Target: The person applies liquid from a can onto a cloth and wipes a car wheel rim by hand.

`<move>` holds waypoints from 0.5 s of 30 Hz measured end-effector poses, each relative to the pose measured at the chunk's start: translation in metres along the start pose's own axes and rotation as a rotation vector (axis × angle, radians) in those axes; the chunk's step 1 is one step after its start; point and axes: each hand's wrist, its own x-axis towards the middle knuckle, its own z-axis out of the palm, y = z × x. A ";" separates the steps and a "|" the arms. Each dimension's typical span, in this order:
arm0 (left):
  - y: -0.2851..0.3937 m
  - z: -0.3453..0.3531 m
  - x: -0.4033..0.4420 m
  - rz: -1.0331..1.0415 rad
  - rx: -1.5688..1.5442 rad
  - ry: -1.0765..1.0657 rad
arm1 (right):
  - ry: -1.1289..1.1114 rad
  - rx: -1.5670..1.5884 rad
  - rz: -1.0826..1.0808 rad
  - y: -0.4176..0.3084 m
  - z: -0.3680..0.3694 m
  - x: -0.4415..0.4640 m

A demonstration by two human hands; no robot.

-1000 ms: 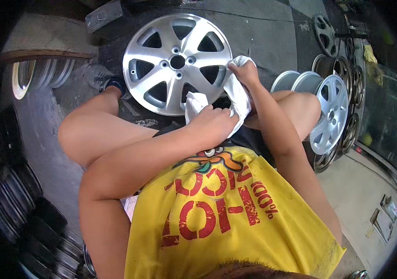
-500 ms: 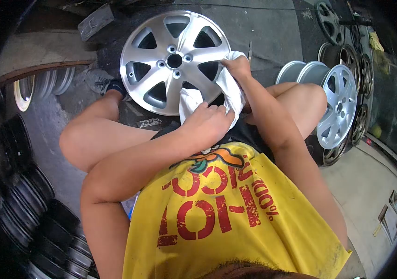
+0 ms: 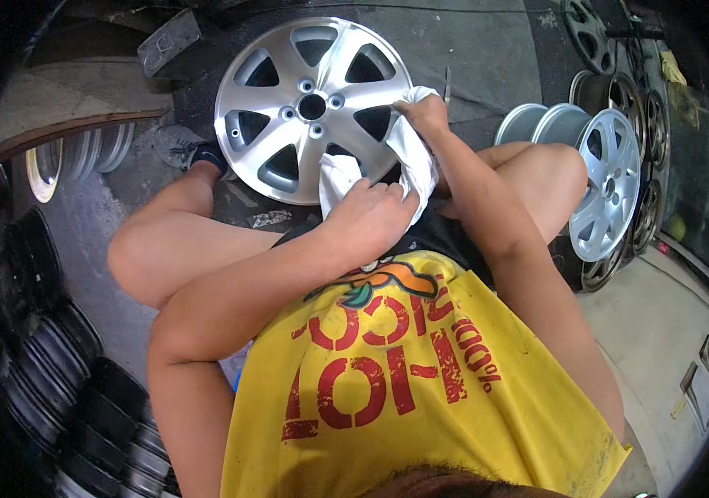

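Note:
A silver multi-spoke wheel rim [image 3: 276,97] lies face up in front of my crossed legs. My left hand [image 3: 373,214] is closed on one part of a white cloth [image 3: 338,176], just below the rim's lower edge. At the rim's right edge, my right hand [image 3: 427,114] grips another part of the same cloth, with the thumb toward the rim. The cloth hangs in a loop between both hands and overlaps the lower right of the rim. Some fingertips are hidden in the cloth.
Silver rims [image 3: 608,187] stand on edge at my right knee, with darker rims [image 3: 591,41] behind. Stacked black rims [image 3: 56,357] fill the lower left. A metal box [image 3: 168,43] sits at the upper left, and tools [image 3: 691,390] lie at the far right.
The view has shifted slightly, so the rim sits a little further left and higher. Both hands keep their hold on the cloth, and the right hand has moved slightly with it.

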 end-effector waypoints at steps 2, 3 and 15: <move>-0.001 0.000 0.001 0.005 -0.004 0.001 | 0.012 -0.057 0.042 -0.006 -0.003 -0.004; -0.001 0.000 0.001 0.010 -0.008 0.001 | 0.012 -0.057 0.041 -0.005 -0.002 -0.004; 0.000 0.001 0.000 -0.006 -0.014 0.006 | -0.035 0.002 0.024 -0.005 -0.004 -0.004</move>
